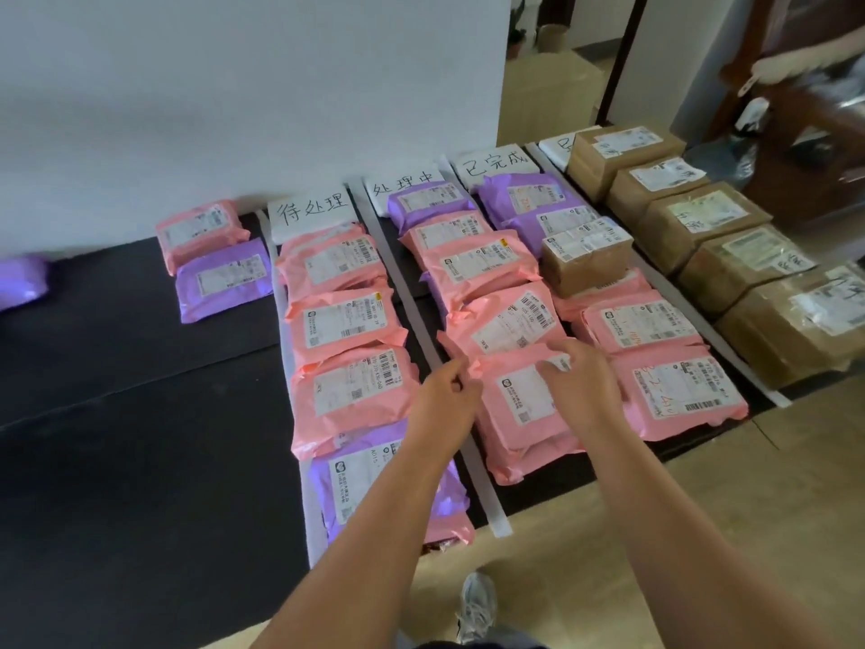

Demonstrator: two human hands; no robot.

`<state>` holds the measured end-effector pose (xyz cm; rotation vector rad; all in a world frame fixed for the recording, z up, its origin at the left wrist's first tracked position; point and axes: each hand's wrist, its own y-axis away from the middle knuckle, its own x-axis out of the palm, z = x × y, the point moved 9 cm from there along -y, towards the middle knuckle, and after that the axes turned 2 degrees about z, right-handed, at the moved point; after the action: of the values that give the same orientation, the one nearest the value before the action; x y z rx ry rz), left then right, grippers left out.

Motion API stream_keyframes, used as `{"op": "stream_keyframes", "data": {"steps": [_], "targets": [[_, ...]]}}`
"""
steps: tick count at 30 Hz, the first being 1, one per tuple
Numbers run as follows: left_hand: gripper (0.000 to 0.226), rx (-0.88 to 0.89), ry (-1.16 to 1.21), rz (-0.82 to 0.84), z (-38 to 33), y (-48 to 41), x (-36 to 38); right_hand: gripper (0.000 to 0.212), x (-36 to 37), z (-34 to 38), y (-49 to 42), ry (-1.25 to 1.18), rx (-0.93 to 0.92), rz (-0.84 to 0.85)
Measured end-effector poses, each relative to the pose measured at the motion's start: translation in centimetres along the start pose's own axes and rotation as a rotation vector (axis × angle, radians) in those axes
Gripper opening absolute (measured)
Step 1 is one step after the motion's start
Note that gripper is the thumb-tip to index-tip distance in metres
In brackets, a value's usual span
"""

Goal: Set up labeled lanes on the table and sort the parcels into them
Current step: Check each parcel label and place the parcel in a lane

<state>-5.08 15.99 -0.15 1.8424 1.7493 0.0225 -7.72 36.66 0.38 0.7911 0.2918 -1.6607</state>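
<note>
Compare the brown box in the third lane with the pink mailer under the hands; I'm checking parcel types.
The brown box is taped cardboard; the pink mailer is a soft plastic bag. The box stands taller; the mailer lies flatter. The box sits untouched in the third lane; the mailer lies in the second, with the left hand and right hand on it. Both carry a white shipping label on top.

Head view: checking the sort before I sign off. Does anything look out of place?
Yes. Three parcels lie outside the labeled lanes, on the black table left of the first white strip: a pink plastic mailer, a purple plastic mailer beside it, and a blurred purple mailer at the frame's left edge.
</note>
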Motion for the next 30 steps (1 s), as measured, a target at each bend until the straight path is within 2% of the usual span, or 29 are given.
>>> {"op": "stream_keyframes", "data": {"steps": [2,5,9,12,15,16,19,25,30], "targets": [[0.042,0.014,0.026,-0.043,-0.3,0.7,-2.9,0.029,1.4,2.7,0.3,-0.024,-0.047,0.040],[0.026,0.016,0.066,-0.159,0.8,1.3,-8.3,0.027,4.0,7.6,1.1,-0.048,-0.125,0.083],[0.041,-0.002,0.114,-0.272,2.9,2.4,-15.7,0.019,8.4,13.5,3.0,-0.043,-0.233,0.144],[0.040,-0.016,0.129,-0.346,4.8,2.6,-21.3,0.023,12.4,17.2,4.2,-0.075,-0.250,0.212],[0.028,-0.035,0.096,-0.399,7.0,2.5,-27.0,0.023,16.6,21.2,5.6,-0.073,-0.280,0.220],[0.031,-0.041,0.085,-0.411,7.6,2.5,-28.9,0.023,18.2,22.5,6.2,-0.067,-0.290,0.223],[0.043,-0.065,0.074,-0.416,9.9,2.2,-34.3,0.023,23.0,25.9,8.0,-0.020,-0.314,0.231],[0.043,-0.077,-0.001,-0.389,14.0,-0.3,-43.2,0.030,31.7,30.3,9.3,-0.012,-0.261,0.228],[0.043,-0.052,-0.160,-0.310,15.8,-3.7,-46.8,0.039,36.8,31.7,8.6,0.028,-0.194,0.251]]}}
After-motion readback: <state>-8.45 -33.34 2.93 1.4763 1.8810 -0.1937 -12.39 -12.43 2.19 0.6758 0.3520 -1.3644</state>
